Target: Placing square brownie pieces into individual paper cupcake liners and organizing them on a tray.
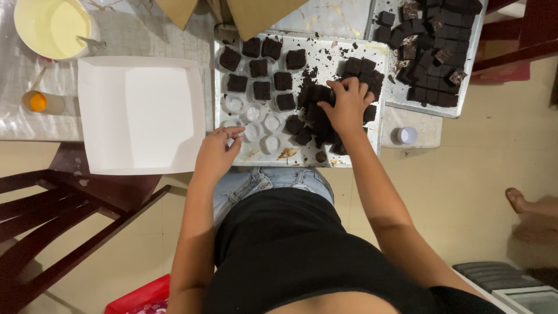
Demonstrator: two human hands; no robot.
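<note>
A metal tray (325, 49) holds dark brownie squares (260, 68) set in paper cups at its left, several empty white paper cups (253, 119) below them, and a loose pile of brownie pieces (311, 116) at its right. My right hand (347, 104) rests on the pile, fingers curled over a brownie piece. My left hand (218, 152) is at the tray's near left corner, fingertips pinching an empty white cup (233, 132).
A white square box lid (142, 113) lies left of the tray. A second tray of cut brownies (433, 52) sits at the far right. A bowl of pale batter (52, 26), a small orange-filled cup (39, 102), a dark wooden chair (58, 221) and another person's foot (523, 200) are nearby.
</note>
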